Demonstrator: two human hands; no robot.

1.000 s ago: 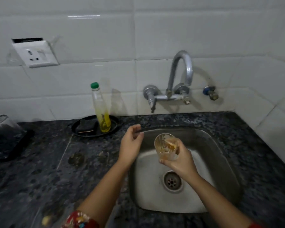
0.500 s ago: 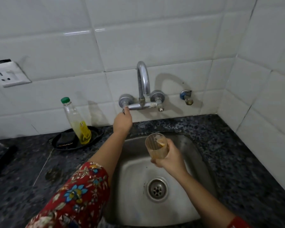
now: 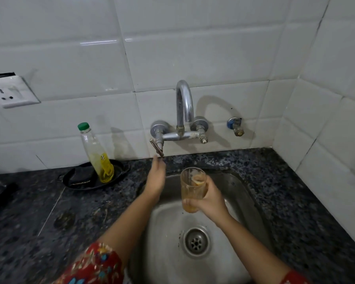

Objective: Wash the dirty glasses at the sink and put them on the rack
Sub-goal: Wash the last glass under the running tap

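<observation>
The left hand, fingers loose, is dropping from the tap lever it just touched, while the right hand is gripping the dirty glass mid-frame over the sink, so rinsing is likely starting.

No readable text anywhere (the bottle has a blurred yellow label).

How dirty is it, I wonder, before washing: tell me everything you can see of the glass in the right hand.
The glass is a clear, straight-sided tumbler, smeared inside with brownish-orange film; a pale orange scrap clings below the rim and amber dregs sit at the bottom. It is held about upright over the sink, gripped round its lower half by the right hand. Nothing else touches it.
</observation>
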